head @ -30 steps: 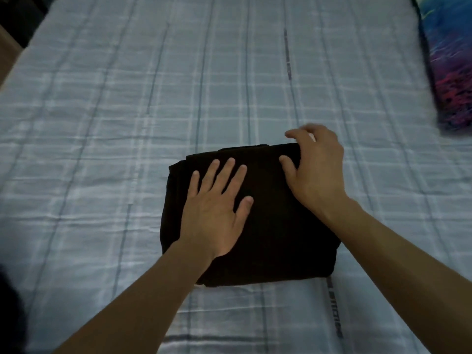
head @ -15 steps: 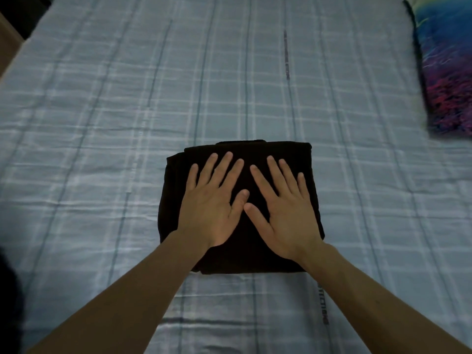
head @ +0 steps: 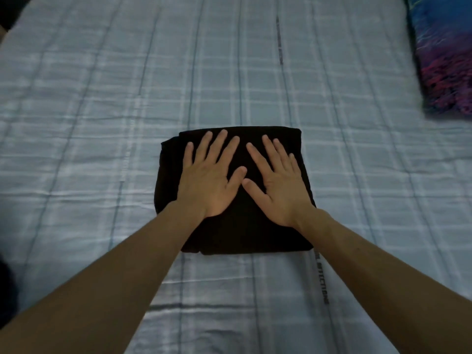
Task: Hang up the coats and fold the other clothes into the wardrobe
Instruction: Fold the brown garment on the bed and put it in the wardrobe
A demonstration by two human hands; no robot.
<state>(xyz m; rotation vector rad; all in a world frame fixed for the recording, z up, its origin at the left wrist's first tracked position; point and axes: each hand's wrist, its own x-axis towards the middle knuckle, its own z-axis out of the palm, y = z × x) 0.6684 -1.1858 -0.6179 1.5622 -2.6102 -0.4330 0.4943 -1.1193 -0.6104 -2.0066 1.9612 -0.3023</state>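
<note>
A folded black garment [head: 237, 226] is lying as a compact, roughly square bundle on the bed [head: 102, 123], which is wearing a pale blue plaid cover. Both hands are lying flat on top of the garment, side by side. The left hand [head: 208, 185] is pressing on the garment's left half, its fingers [head: 219, 149] stretched out straight and spread, released rather than grasping anything, with the tips reaching close to the garment's far edge. The right hand [head: 279, 190] is pressing on the garment's right half in the same manner, fingers [head: 270, 154] straight and fanned, holding nothing. The two thumbs are pointing toward each other over the garment's middle, tips nearly meeting. Both bare forearms are crossing the garment's near edge. Well apart from the garment, at the bed's far right edge, a blue, purple and pink patterned cloth [head: 444, 60] is lying.
</note>
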